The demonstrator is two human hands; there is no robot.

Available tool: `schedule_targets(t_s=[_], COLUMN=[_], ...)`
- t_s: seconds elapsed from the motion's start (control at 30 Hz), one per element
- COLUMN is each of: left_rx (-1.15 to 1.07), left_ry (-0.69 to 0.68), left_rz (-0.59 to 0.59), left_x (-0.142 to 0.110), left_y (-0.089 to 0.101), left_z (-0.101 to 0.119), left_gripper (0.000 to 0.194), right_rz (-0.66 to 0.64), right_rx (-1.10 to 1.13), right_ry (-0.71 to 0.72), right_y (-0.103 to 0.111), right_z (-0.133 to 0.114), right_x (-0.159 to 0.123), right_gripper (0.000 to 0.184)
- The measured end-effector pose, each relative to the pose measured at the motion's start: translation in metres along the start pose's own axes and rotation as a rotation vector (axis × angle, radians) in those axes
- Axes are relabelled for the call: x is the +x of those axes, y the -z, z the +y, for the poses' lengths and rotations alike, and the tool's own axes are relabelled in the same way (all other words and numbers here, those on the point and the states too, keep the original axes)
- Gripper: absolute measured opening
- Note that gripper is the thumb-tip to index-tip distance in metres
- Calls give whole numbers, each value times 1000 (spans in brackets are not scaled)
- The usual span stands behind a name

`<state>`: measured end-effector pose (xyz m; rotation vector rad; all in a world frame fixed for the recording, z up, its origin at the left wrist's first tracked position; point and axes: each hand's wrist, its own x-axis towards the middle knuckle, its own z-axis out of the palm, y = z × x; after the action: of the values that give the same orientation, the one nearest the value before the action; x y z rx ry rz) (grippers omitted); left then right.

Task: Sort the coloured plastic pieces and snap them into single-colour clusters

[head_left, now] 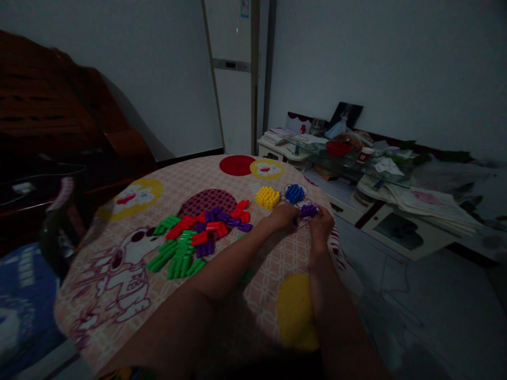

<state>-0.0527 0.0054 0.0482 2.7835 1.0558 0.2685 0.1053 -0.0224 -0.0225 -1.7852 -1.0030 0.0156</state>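
Note:
Near the far right edge of the round table, a small bunch of purple plastic pieces (309, 211) stands between my two hands. My left hand (285, 216) is closed at its left, with a bit of purple showing under the fingertips. My right hand (322, 220) curls its fingers against the bunch from the right. Just beyond are a blue cluster (294, 193) and a yellow cluster (268, 197) of similar pieces. Left of my left forearm lies a loose pile of green pieces (180, 256), red pieces (216, 228) and purple pieces (205, 248).
A patterned tablecloth (257, 295) covers the table. To the right, a low cabinet (407, 227) carries papers, a cup (365, 154) and bags. At left are a chair (59, 227) and a wooden sofa (79, 105); a tall white unit (232, 105) stands behind.

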Motion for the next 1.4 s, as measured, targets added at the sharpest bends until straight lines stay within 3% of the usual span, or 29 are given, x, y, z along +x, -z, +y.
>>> schedule_targets(t_s=[0.13, 0.27, 0.37, 0.53, 1.03, 1.2, 1.4], left_rx=[13, -51, -85, -78, -73, 22, 206], left_ry=[25, 18, -15, 77, 187, 181, 257], left_rz=[58, 93, 115, 160, 157, 52, -240], left_x=[0, 6, 10, 23, 27, 4, -55], left_y=[-9, -5, -2, -9, -13, 13, 50], left_z=[3, 4, 14, 33, 48, 27, -40], left_gripper=[25, 25, 22, 25, 33, 28, 29], right_rz=[-6, 20, 34, 55, 59, 82, 76], right_rx=[24, 79, 130, 181, 189, 204, 199], right_ry=[-15, -26, -43, -70, -43, -53, -79], right_y=[1, 1, 0, -2, -6, -4, -4], right_z=[2, 5, 8, 11, 17, 14, 10], right_x=[2, 5, 7, 8, 9, 8, 6], right_gripper=[51, 47, 46, 43, 42, 40, 43])
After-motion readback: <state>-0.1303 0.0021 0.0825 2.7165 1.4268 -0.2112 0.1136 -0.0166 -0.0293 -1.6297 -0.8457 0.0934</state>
